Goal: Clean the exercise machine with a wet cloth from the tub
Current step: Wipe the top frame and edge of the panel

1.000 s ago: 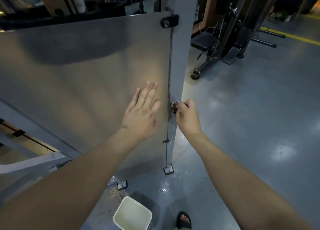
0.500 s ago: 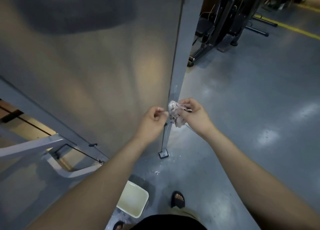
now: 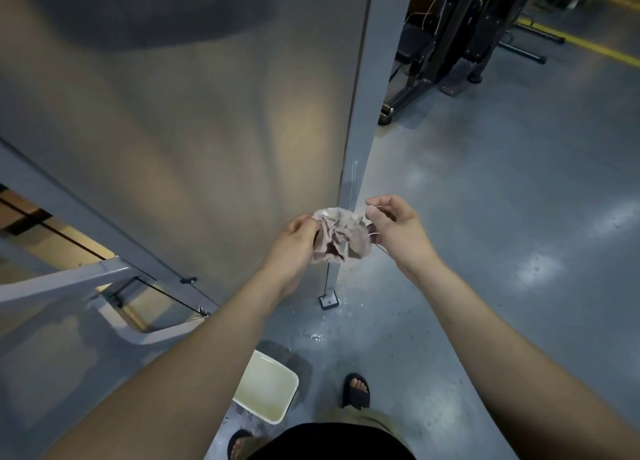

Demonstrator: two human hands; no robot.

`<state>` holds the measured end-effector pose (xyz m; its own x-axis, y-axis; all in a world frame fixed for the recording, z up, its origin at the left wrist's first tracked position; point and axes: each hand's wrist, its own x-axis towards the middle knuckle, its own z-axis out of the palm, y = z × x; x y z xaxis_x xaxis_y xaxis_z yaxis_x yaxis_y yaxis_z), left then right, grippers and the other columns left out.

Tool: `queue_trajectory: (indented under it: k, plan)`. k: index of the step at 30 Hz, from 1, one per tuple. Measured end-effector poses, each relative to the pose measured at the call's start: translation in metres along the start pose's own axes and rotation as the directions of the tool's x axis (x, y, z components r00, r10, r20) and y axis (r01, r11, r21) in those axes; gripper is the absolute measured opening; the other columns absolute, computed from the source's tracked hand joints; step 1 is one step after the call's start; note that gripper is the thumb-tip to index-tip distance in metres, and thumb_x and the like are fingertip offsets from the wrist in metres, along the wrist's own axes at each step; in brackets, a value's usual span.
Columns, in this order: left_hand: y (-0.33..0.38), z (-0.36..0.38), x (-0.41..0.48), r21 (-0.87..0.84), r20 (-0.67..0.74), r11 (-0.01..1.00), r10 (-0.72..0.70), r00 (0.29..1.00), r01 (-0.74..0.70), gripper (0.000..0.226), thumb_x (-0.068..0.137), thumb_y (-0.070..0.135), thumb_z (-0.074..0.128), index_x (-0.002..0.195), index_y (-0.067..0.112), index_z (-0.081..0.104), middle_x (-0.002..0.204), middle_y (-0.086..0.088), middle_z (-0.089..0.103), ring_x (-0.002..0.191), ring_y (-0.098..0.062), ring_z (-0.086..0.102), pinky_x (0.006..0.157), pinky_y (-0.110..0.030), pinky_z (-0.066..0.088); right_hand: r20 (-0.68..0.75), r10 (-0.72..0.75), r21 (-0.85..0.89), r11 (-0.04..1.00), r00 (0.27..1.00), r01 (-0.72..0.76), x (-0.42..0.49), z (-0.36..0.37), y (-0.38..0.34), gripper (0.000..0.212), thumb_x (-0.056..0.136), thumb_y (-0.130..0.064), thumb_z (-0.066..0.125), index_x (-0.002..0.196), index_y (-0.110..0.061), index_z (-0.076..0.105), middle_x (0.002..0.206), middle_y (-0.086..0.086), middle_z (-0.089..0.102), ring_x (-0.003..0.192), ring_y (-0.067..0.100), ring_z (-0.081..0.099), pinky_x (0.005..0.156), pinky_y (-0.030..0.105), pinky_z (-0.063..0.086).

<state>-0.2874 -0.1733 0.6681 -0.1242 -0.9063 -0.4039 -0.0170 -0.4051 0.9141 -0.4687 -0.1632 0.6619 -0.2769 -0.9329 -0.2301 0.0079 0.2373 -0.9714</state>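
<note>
A crumpled pale grey-pink cloth point(image 3: 337, 236) hangs spread between my two hands in front of the machine's grey upright post point(image 3: 360, 141). My left hand point(image 3: 294, 239) pinches the cloth's left edge. My right hand point(image 3: 394, 229) pinches its right edge, with loose threads trailing off. The machine's big grey panel point(image 3: 173, 130) fills the left half of the view. A white tub point(image 3: 266, 387) with yellowish water stands on the floor below my arms.
Water is splashed on the grey floor point(image 3: 502, 217) near the post's foot plate point(image 3: 328, 302). A white frame bar point(image 3: 69, 281) juts out at the lower left. Black gym machines point(image 3: 453, 33) stand at the back right. My sandalled feet point(image 3: 356, 390) are beside the tub.
My left hand left the panel and took hold of the cloth. Both hands have pulled the wadded cloth away from the post and spread it wider. The view has tilted down.
</note>
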Motion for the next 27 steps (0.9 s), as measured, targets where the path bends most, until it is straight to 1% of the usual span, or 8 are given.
queue_trajectory:
  k: [3,5,7,11,17,20,23,27]
  plan:
    - [0.000,-0.004,0.001,-0.051,0.040,0.998,-0.026,0.999,0.028,0.010,0.095,0.014,0.053,0.089,0.011,0.060,0.080,-0.012,0.057,0.070,-0.023,0.057,0.057,-0.029,0.041,0.137,0.032,0.014,0.999,0.990,-0.034,-0.004,-0.002,0.000,0.011,0.104,-0.023,0.059,0.106,-0.019,0.068,0.095,-0.001,0.069,0.077,0.016,0.066,0.072,0.034,0.055]
    - [0.001,-0.003,0.000,-0.093,0.053,0.995,-0.035,0.998,0.040,0.015,0.097,0.008,0.053,0.084,0.011,0.058,0.071,-0.009,0.058,0.058,-0.021,0.056,0.053,-0.027,0.039,0.221,0.052,0.022,0.998,0.974,-0.059,-0.006,-0.003,0.003,0.014,0.101,-0.028,0.063,0.114,-0.023,0.068,0.099,-0.003,0.069,0.082,0.015,0.067,0.075,0.035,0.055]
    - [0.001,-0.003,-0.001,-0.120,0.072,0.992,-0.021,0.997,0.030,0.022,0.100,0.002,0.051,0.083,0.013,0.060,0.065,-0.003,0.062,0.053,-0.016,0.058,0.047,-0.022,0.043,0.274,0.049,-0.013,0.999,0.961,-0.047,-0.008,-0.004,0.007,0.026,0.097,-0.032,0.070,0.121,-0.025,0.066,0.102,-0.003,0.067,0.087,0.015,0.068,0.077,0.035,0.055]
    - [-0.003,-0.003,-0.001,-0.119,0.152,0.993,-0.008,0.988,0.026,0.011,0.100,0.006,0.061,0.095,0.014,0.066,0.079,-0.004,0.071,0.066,-0.017,0.066,0.059,-0.028,0.052,0.312,-0.006,-0.107,0.993,0.950,0.042,-0.010,-0.006,0.012,0.035,0.090,-0.038,0.077,0.123,-0.037,0.064,0.116,-0.007,0.065,0.094,0.017,0.071,0.082,0.035,0.059]
    - [-0.004,0.003,-0.003,-0.127,0.212,0.991,0.001,0.977,0.027,0.008,0.094,0.010,0.070,0.089,0.008,0.064,0.082,-0.012,0.070,0.068,-0.022,0.066,0.061,-0.028,0.056,0.394,-0.026,-0.028,0.999,0.919,0.040,-0.016,-0.010,0.013,0.014,0.094,-0.008,0.073,0.104,-0.016,0.067,0.099,0.005,0.070,0.084,0.016,0.068,0.079,0.031,0.058]
    - [-0.007,0.004,-0.001,-0.225,0.198,0.974,0.015,0.980,0.031,0.007,0.100,0.005,0.060,0.101,0.005,0.067,0.094,-0.020,0.065,0.077,-0.026,0.064,0.067,-0.030,0.057,0.338,-0.023,0.013,1.000,0.941,0.020,-0.012,-0.013,0.016,0.020,0.090,-0.002,0.066,0.094,-0.021,0.070,0.093,0.005,0.070,0.080,0.019,0.065,0.072,0.031,0.055]
    - [-0.016,0.001,0.005,0.002,0.075,0.998,0.057,0.996,-0.058,0.024,0.099,0.000,0.059,0.112,0.019,0.064,0.110,-0.008,0.061,0.089,-0.018,0.063,0.074,-0.028,0.056,0.340,0.012,0.132,0.989,0.940,-0.061,-0.011,-0.018,0.017,0.031,0.094,0.005,0.058,0.089,-0.023,0.072,0.084,0.002,0.070,0.071,0.018,0.065,0.062,0.030,0.054]
    - [-0.023,0.003,0.006,0.195,0.202,0.978,0.032,0.979,-0.072,0.025,0.095,0.008,0.066,0.112,0.026,0.069,0.108,0.006,0.071,0.095,-0.008,0.064,0.092,-0.026,0.051,0.363,0.035,0.267,0.953,0.931,-0.140,-0.011,-0.019,0.019,0.025,0.098,0.011,0.052,0.094,-0.011,0.063,0.085,0.007,0.067,0.069,0.023,0.064,0.059,0.034,0.053]
